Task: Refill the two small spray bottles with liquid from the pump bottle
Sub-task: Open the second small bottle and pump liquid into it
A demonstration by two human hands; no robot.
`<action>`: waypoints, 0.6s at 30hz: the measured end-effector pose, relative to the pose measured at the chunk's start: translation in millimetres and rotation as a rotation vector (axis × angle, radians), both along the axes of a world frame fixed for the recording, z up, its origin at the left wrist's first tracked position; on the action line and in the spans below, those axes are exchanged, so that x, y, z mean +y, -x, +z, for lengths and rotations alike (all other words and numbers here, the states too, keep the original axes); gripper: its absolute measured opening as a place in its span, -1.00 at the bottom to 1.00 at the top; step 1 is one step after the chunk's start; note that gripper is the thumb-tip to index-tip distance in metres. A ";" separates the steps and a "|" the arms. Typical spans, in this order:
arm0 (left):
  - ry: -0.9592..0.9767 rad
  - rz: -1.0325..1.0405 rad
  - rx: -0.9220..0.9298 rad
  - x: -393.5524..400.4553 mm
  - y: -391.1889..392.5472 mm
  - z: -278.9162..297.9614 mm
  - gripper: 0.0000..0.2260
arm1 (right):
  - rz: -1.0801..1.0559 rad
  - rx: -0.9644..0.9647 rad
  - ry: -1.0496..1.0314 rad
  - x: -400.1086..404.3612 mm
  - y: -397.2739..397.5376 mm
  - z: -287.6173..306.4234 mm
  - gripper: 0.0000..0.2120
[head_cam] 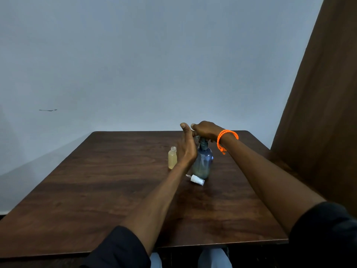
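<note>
Your right hand [205, 130] presses curled fingers onto the translucent blue plastic pump bottle [202, 163]; your left hand [186, 147] curls beside its neck, holding something I cannot identify. The uncapped yellow-filled small spray bottle [172, 158] stands just left of your left-hand fingers.

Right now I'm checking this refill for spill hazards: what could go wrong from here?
The small bottle stands uncapped right beside the left hand; a nudge could tip it and spill its yellowish liquid. The right hand bears down on the pump bottle, which might slide or topple. The white spray cap lies loose on the table and could roll.
</note>
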State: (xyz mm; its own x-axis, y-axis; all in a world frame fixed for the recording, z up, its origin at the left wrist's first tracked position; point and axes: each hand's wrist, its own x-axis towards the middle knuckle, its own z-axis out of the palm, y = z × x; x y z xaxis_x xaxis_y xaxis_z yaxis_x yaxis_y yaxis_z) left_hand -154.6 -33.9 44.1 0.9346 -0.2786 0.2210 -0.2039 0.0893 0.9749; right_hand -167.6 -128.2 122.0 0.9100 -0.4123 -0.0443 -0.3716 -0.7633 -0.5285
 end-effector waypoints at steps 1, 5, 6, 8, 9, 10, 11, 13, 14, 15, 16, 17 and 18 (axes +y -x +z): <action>-0.001 -0.005 -0.002 0.2 0.3 0.3 -0.32 | 0.001 0.001 0.009 -1.8 -2.1 -0.9 -0.59; -0.079 -0.019 -0.030 -0.9 -2.8 -2.9 -0.29 | 0.004 -0.031 0.034 -4.2 -2.7 -13.9 -0.56; -0.093 -0.014 -0.036 0.3 -2.1 -3.6 -0.28 | 0.002 -0.025 0.032 -3.1 -1.9 -15.7 -0.56; -0.079 -0.012 -0.051 -0.3 -3.2 -4.3 -0.29 | 0.010 -0.019 0.032 -1.5 -1.6 -12.7 -0.55; -0.069 -0.013 -0.061 -0.7 -3.9 -5.1 -0.29 | 0.014 -0.014 0.029 -3.0 -3.0 -10.8 -0.54; -0.062 -0.019 -0.067 -0.5 -2.9 -4.1 -0.30 | 0.011 -0.013 0.026 -4.7 -4.5 -9.4 -0.53; -0.054 -0.017 -0.068 -0.9 -2.8 -2.6 -0.30 | 0.006 -0.018 0.024 -6.1 -6.3 -9.0 -0.53; -0.063 -0.018 -0.068 -2.1 -4.0 -3.2 -0.30 | 0.009 -0.032 0.019 -7.4 -8.1 -14.4 -0.53; -0.091 -0.018 -0.070 -1.4 -4.0 -4.7 -0.27 | 0.003 -0.033 0.014 -7.3 -7.2 -18.4 -0.54; -0.096 -0.017 -0.066 -0.1 -4.0 -6.4 -0.22 | -0.008 -0.033 0.018 -7.5 -6.7 -21.7 -0.56; -0.085 -0.018 -0.072 0.8 -3.2 -6.8 -0.14 | -0.017 -0.030 0.034 -7.9 -6.7 -22.4 -0.56; -0.083 -0.021 -0.075 0.9 -4.0 -8.5 -0.06 | -0.019 -0.025 0.056 -7.7 -6.1 -20.6 -0.56; -0.091 -0.028 -0.079 1.2 -4.3 -10.0 -0.03 | -0.014 -0.023 0.071 -7.0 -5.7 -17.7 -0.55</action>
